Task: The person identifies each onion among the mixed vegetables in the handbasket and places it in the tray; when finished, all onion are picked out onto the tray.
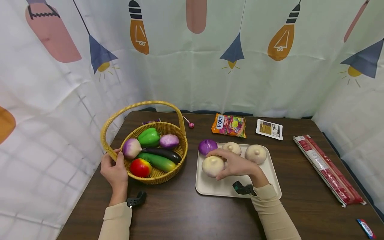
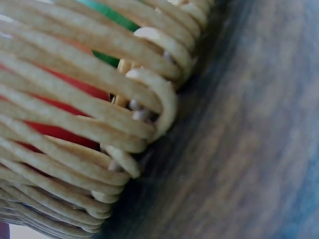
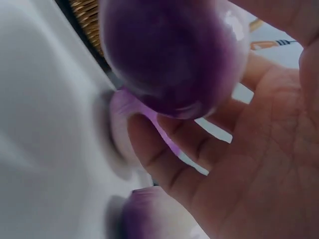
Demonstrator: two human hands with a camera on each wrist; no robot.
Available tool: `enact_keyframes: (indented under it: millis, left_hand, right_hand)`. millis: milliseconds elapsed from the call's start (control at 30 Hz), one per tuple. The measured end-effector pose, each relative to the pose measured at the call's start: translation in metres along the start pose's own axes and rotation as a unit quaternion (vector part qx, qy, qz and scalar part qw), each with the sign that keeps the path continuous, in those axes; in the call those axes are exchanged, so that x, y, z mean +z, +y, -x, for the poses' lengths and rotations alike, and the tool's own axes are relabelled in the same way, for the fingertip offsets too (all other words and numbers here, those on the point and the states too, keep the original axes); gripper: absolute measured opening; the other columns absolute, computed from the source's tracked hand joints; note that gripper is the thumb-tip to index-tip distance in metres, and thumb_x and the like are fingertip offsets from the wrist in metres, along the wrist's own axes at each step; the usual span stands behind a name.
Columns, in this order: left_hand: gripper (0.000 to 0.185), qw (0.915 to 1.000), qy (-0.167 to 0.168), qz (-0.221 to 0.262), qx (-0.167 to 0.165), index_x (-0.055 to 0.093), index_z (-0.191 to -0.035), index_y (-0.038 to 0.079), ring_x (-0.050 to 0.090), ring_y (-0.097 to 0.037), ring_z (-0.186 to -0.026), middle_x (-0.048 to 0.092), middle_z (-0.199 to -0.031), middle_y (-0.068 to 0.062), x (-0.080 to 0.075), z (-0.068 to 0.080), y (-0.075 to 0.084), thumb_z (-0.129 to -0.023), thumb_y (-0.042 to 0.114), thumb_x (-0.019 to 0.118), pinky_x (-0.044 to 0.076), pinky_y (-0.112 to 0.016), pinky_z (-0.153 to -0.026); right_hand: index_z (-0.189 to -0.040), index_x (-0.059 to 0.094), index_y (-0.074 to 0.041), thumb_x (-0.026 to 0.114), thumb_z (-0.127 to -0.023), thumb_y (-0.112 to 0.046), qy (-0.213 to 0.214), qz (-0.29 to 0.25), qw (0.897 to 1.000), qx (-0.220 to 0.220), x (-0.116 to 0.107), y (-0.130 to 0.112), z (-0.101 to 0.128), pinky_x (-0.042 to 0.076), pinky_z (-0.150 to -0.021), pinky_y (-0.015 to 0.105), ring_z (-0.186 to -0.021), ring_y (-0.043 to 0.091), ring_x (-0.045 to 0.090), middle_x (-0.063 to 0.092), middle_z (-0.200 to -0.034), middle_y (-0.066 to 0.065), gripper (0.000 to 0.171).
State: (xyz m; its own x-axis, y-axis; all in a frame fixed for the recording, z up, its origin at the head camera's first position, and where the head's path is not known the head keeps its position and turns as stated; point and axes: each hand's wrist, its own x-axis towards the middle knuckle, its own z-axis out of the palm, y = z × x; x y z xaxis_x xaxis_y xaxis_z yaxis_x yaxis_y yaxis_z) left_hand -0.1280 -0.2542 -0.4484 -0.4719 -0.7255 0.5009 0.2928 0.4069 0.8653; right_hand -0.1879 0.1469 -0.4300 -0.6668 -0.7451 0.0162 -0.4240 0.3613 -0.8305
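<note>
Right hand (image 1: 237, 166) curls its fingers over a pale onion (image 1: 212, 166) at the front left of the tray (image 1: 271, 181), gripping it. From the head view the onion looks cream-white and round; the right wrist view shows a glossy purple side (image 3: 169, 55) under the palm. Left hand (image 1: 113, 171) clasps the basket (image 1: 156, 180) rim, thumb on top. Its wrist view shows only woven cane (image 2: 84, 89) with red and green behind. A purple onion (image 1: 207, 146) sits just past the right fingertips.
</note>
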Motion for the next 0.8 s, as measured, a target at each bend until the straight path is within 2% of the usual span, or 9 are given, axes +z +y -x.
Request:
enact_keyframes:
  millis: [167,400,633,800]
  left_hand:
    - [0.019,1.0,0.0,0.001,0.001,0.068,-0.096,-0.013,0.051,0.001,-0.081,0.057,-0.094,-0.028,0.0,0.0,0.0,-0.088,0.003,0.064,0.039,-0.018,-0.074]
    - [0.017,0.9999,0.005,0.01,0.008,0.069,-0.094,-0.012,0.052,0.0,-0.08,0.061,-0.086,-0.006,0.001,-0.001,-0.001,-0.087,0.002,0.063,0.038,-0.019,-0.073]
    - [0.017,0.9999,0.003,0.012,0.006,0.068,-0.095,-0.013,0.052,0.0,-0.082,0.059,-0.091,-0.023,0.001,-0.001,-0.001,-0.087,0.002,0.063,0.039,-0.019,-0.075]
    - [0.017,0.9999,0.004,0.011,0.006,0.068,-0.095,-0.013,0.052,0.0,-0.081,0.057,-0.093,-0.028,0.001,0.0,-0.001,-0.087,0.001,0.063,0.038,-0.019,-0.075]
  right_hand:
    - [-0.133,0.055,-0.023,0.087,-0.069,-0.024,-0.041,0.009,0.999,0.003,0.007,0.006,-0.003,0.037,-0.102,0.034,-0.118,0.014,0.049,0.056,-0.132,-0.008,0.072]
    - [-0.133,0.056,-0.022,0.087,-0.068,-0.026,-0.053,0.045,0.997,0.017,0.016,0.015,-0.008,0.037,-0.104,0.036,-0.118,0.013,0.05,0.057,-0.131,-0.008,0.072]
    - [-0.135,0.055,-0.02,0.088,-0.067,-0.026,-0.043,0.058,0.997,0.019,0.019,0.016,-0.009,0.035,-0.106,0.041,-0.125,0.015,0.046,0.053,-0.136,-0.005,0.076]
    - [-0.142,0.048,-0.011,0.086,-0.072,-0.029,-0.04,0.042,0.998,0.02,0.014,0.011,-0.006,0.036,-0.106,0.045,-0.126,0.021,0.047,0.05,-0.142,0.003,0.082]
